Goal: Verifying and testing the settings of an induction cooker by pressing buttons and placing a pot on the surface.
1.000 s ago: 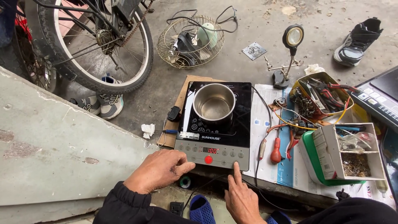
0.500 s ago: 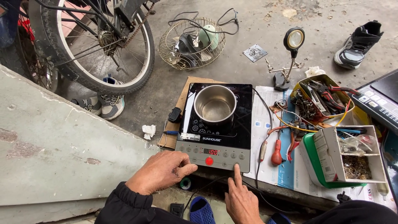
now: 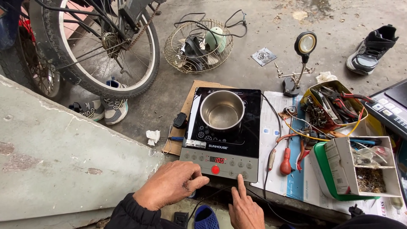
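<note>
A black induction cooker (image 3: 250,123) lies on the ground with a small steel pot (image 3: 221,111) standing on its glass top. Its grey control strip (image 3: 229,163) shows a lit red display and a round red button. My left hand (image 3: 169,188) rests curled at the cooker's near left corner, holding nothing that I can see. My right hand (image 3: 245,208) points its index finger onto the near right edge of the control strip; the other fingers are folded.
A bicycle wheel (image 3: 97,46) stands at the far left by a concrete slab (image 3: 55,161). A wire fan cage (image 3: 198,41) lies behind the cooker. Right of it are a red-handled screwdriver (image 3: 286,163), a magnifier stand (image 3: 302,63), a tool tray (image 3: 335,106) and a parts box (image 3: 364,169).
Both hands have stayed at the cooker's near edge; the right index finger has shifted slightly along the control strip. Nothing else has moved.
</note>
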